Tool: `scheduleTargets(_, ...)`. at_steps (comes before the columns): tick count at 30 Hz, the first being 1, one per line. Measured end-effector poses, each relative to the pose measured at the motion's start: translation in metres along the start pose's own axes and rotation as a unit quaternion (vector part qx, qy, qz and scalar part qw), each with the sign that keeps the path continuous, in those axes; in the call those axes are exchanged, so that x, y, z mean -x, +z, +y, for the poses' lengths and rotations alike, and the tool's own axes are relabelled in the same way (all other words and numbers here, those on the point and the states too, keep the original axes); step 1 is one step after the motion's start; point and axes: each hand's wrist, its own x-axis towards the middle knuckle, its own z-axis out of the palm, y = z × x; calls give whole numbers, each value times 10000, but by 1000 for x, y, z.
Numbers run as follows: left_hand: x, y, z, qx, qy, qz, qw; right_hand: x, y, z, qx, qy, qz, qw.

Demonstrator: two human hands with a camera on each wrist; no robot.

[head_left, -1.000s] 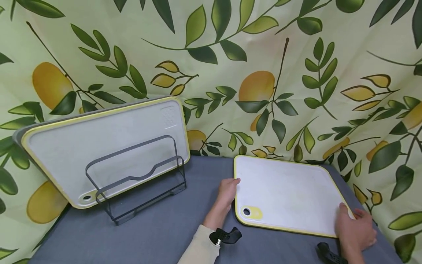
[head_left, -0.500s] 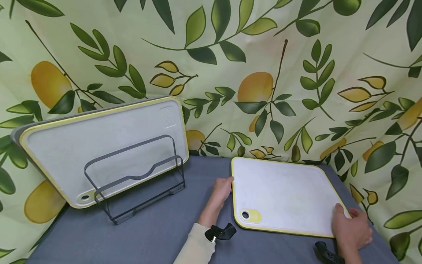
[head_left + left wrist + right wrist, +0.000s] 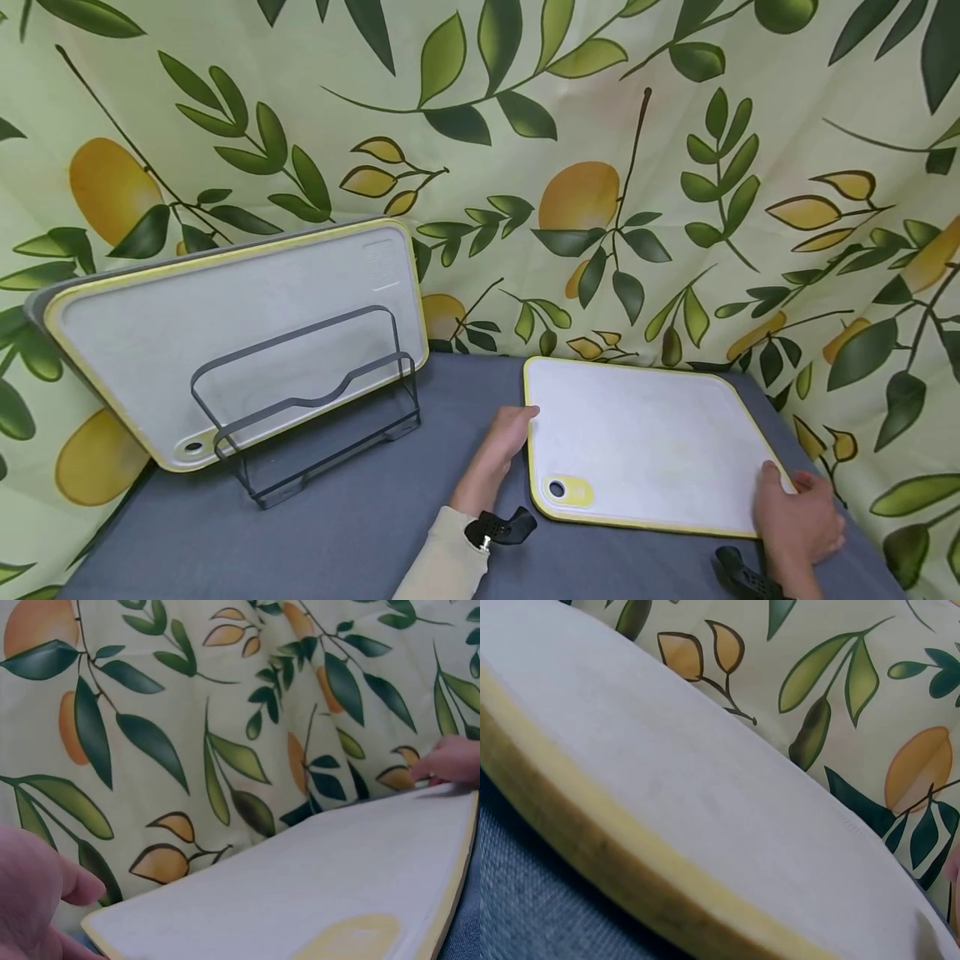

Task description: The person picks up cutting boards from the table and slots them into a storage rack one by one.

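A white cutting board (image 3: 645, 450) with a yellow rim and a holed yellow corner lies at the right of the grey table cover. At its left edge is my left hand (image 3: 506, 433); in the left wrist view that hand's thumb (image 3: 79, 886) stands apart from the board, its fingers low by the edge. My right hand (image 3: 801, 512) grips the opposite edge, thumb on top, with the other fingers partly hidden. The right wrist view shows the board's thick yellow rim (image 3: 607, 832) close up.
At the left, a dark wire rack (image 3: 315, 404) holds a larger white cutting board (image 3: 247, 325) with a yellow rim, leaning back, and a grey board (image 3: 37, 308) behind it. A leaf-and-fruit patterned cloth (image 3: 480, 167) hangs behind the table.
The board and both hands have shifted slightly left with a small shift of the view. My left thumb now reaches a little further over the board's left edge in the head view.
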Motion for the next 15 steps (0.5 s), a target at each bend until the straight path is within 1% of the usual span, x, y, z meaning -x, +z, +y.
scheduleTargets(3, 1, 1, -1, -59, 133, -32, 9999, -1, 1, 0, 18, -49, 27, 10000)
scheduleTargets(6, 2, 4, -2, -114, 165, -69, 9998, -2, 1, 0, 47, -53, 21, 10000)
scheduleTargets(8, 4, 6, -4, -171, 146, -23, 9997, -2, 1, 1, 66, -58, 20, 10000)
scheduleTargets(10, 5, 9, -4, -491, 195, 203, 9984, -1, 0, 1, 89, -77, -8, 9999)
scheduleTargets(12, 8, 13, -5, -887, 293, 501, 9944, -1, -1, 1, 102, -93, -45, 9999)
scheduleTargets(13, 9, 15, -6, -1109, 359, 667, 9909, -1, -1, 0, 95, -86, -76, 9999)
scheduleTargets(15, 10, 21, -8, -1543, 496, 999, 9817, 0, -1, 0, 94, -89, -109, 9999)
